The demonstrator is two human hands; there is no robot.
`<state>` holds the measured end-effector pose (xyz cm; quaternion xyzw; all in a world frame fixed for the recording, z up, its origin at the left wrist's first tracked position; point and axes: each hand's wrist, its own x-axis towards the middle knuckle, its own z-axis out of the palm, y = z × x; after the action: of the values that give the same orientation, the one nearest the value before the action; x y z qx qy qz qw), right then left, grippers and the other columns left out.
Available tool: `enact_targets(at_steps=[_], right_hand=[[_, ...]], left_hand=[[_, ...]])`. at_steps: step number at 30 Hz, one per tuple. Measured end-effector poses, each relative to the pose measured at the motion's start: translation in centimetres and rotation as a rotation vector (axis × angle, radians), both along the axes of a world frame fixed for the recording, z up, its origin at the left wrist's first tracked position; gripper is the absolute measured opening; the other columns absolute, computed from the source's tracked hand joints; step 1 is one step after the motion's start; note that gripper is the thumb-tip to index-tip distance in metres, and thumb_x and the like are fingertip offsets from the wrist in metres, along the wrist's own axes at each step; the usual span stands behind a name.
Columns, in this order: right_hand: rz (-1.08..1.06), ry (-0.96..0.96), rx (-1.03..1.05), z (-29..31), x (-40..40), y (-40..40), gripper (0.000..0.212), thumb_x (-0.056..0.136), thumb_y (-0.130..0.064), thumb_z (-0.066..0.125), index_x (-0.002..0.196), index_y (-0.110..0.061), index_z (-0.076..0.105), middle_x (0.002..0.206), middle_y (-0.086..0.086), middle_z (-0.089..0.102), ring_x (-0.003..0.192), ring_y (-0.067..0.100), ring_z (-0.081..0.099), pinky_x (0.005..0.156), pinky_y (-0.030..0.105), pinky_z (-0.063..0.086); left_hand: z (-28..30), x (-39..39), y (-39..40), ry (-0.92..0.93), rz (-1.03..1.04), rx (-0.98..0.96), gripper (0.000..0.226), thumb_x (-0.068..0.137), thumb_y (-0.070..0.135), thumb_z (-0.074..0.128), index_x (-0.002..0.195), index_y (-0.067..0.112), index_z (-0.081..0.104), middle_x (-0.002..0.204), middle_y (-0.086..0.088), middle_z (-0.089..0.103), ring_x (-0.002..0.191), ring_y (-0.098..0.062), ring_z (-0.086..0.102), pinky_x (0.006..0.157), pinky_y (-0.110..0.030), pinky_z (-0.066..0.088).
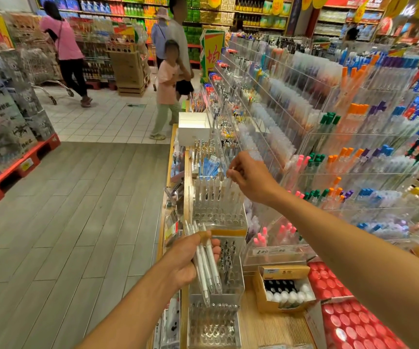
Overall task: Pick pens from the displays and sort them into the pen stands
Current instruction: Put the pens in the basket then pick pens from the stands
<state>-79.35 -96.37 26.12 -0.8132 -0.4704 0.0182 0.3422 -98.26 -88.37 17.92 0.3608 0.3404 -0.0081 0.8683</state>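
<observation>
My left hand [185,259] grips a bundle of white pens [207,263], tips pointing down over the near clear pen stands [216,321]. My right hand [250,176] reaches forward and pinches the top of one white pen [228,183] standing in the far clear pen stand [218,212]. That stand holds a row of several white pens at its back; its front holes are bare. A middle stand [230,265] holds several dark pens.
Acrylic pen displays [329,137] rise in tiers on the right. An open cardboard box of bottles [285,288] and red packs [354,323] sit near right. A white box [193,124] lies farther along the counter. Shoppers [168,86] and a cart stand in the aisle ahead.
</observation>
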Motion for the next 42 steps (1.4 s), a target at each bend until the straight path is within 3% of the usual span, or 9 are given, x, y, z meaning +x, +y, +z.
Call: enact_targets(at_steps=[10, 15, 18, 21, 26, 29, 33, 38, 42], right_hand=[[0.042, -0.200, -0.168, -1.5, 0.5, 0.8, 0.008, 0.088, -0.020, 0.069, 0.087, -0.019, 0.061, 0.082, -0.011, 0.054, 0.076, 0.008, 0.047, 0.061, 0.014, 0.031], [0.052, -0.283, -0.248, -1.6, 0.6, 1.2, 0.013, 0.085, -0.024, 0.073, 0.097, -0.020, 0.071, 0.093, -0.008, 0.055, 0.097, 0.017, 0.048, 0.082, 0.027, 0.036], [0.048, -0.338, -0.132, -1.5, -0.6, 0.8, 0.022, 0.087, -0.029, 0.071, 0.106, -0.020, 0.070, 0.098, -0.005, 0.063, 0.094, 0.015, 0.050, 0.085, 0.029, 0.038], [0.070, -0.058, -0.082, -1.2, -2.8, 0.2, 0.015, 0.089, -0.032, 0.068, 0.098, -0.021, 0.071, 0.082, -0.008, 0.067, 0.072, 0.005, 0.055, 0.067, 0.019, 0.040], [0.178, 0.483, -0.458, -1.3, -4.2, -1.0, 0.021, 0.090, -0.031, 0.066, 0.083, -0.011, 0.070, 0.073, -0.005, 0.068, 0.063, 0.010, 0.056, 0.060, 0.025, 0.045], [0.190, 0.636, -0.381, -1.9, -4.2, -1.4, 0.021, 0.093, -0.020, 0.063, 0.075, -0.009, 0.065, 0.064, -0.005, 0.064, 0.057, 0.008, 0.053, 0.055, 0.022, 0.043], [0.032, 0.800, -0.188, -1.4, -3.1, -1.7, 0.014, 0.096, -0.012, 0.056, 0.092, 0.000, 0.063, 0.083, 0.009, 0.065, 0.061, 0.011, 0.056, 0.054, 0.021, 0.045], [-0.049, 0.440, 0.073, 1.1, -1.7, -1.4, 0.016, 0.097, -0.019, 0.055, 0.106, -0.008, 0.063, 0.087, 0.000, 0.066, 0.072, 0.010, 0.061, 0.059, 0.018, 0.046], [-0.084, 0.032, 0.127, 1.8, -1.3, -0.3, 0.012, 0.097, -0.022, 0.056, 0.104, -0.015, 0.061, 0.082, -0.009, 0.059, 0.072, 0.005, 0.055, 0.063, 0.016, 0.042]], left_hand=[[-0.2, 0.2, 0.0, -0.004, 0.006, 0.041, 0.021, 0.085, 0.019, 0.070, 0.090, -0.001, 0.066, 0.072, -0.013, 0.065, 0.064, -0.021, 0.062, 0.070, -0.036, 0.054], [-0.2, 0.2, 0.0, -0.005, -0.012, 0.079, 0.030, 0.069, 0.024, 0.078, 0.085, 0.000, 0.069, 0.073, -0.013, 0.067, 0.061, -0.021, 0.064, 0.069, -0.035, 0.054], [-0.2, 0.3, 0.1, -0.006, 0.011, 0.098, 0.035, 0.066, 0.025, 0.080, 0.086, -0.002, 0.070, 0.076, -0.015, 0.068, 0.065, -0.023, 0.063, 0.075, -0.039, 0.053], [0.0, 0.4, 0.0, -0.034, 0.020, 0.089, 0.035, 0.067, 0.024, 0.079, 0.088, -0.002, 0.068, 0.075, -0.015, 0.065, 0.064, -0.023, 0.061, 0.077, -0.040, 0.052], [0.2, 0.5, -0.3, -0.062, 0.032, 0.095, 0.035, 0.067, 0.022, 0.078, 0.090, -0.003, 0.069, 0.072, -0.013, 0.066, 0.060, -0.021, 0.062, 0.069, -0.036, 0.053], [0.1, 0.5, -0.6, -0.082, 0.061, 0.121, 0.037, 0.069, 0.023, 0.078, 0.093, -0.005, 0.070, 0.075, -0.014, 0.068, 0.064, -0.021, 0.063, 0.067, -0.035, 0.052], [-0.4, 0.4, -0.4, -0.063, 0.119, 0.093, 0.032, 0.085, 0.018, 0.070, 0.102, -0.010, 0.069, 0.077, -0.018, 0.068, 0.066, -0.023, 0.064, 0.064, -0.034, 0.056], [-0.7, 0.0, -0.1, -0.036, 0.098, 0.042, 0.017, 0.092, 0.011, 0.065, 0.092, -0.007, 0.065, 0.068, -0.018, 0.065, 0.052, -0.022, 0.063, 0.052, -0.030, 0.057], [-1.2, -0.1, 0.1, 0.002, 0.129, 0.051, 0.018, 0.091, 0.005, 0.064, 0.104, -0.007, 0.062, 0.072, -0.020, 0.069, 0.057, -0.025, 0.068, 0.054, -0.035, 0.060]])
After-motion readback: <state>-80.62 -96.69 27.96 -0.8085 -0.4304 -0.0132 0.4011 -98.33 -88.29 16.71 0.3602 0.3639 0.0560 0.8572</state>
